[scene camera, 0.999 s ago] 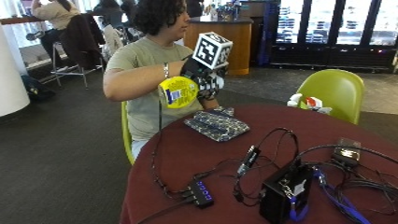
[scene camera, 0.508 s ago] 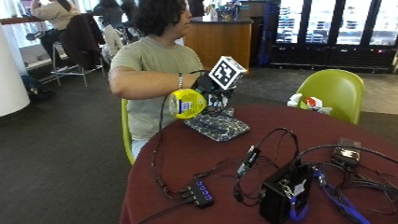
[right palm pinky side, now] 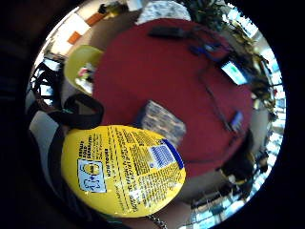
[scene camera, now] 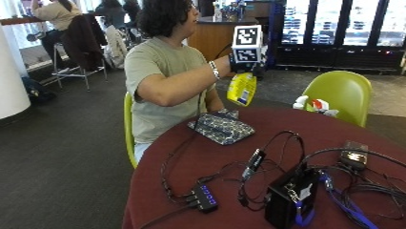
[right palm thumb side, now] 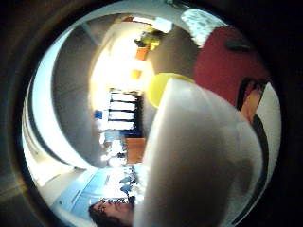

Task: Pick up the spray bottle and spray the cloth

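A tangle of cables [scene camera: 266,167] and a black box [scene camera: 290,199] crowd the near side of the round red table [scene camera: 190,167]. Beyond them a folded patterned cloth [scene camera: 221,127] lies flat near the table's far edge, in front of a seated person. Above and just behind it, the gloved right hand [scene camera: 246,67] is raised, fingers wrapped round the neck of a yellow spray bottle [scene camera: 241,88], which hangs clear of the table. A green chair [scene camera: 339,93] stands behind.
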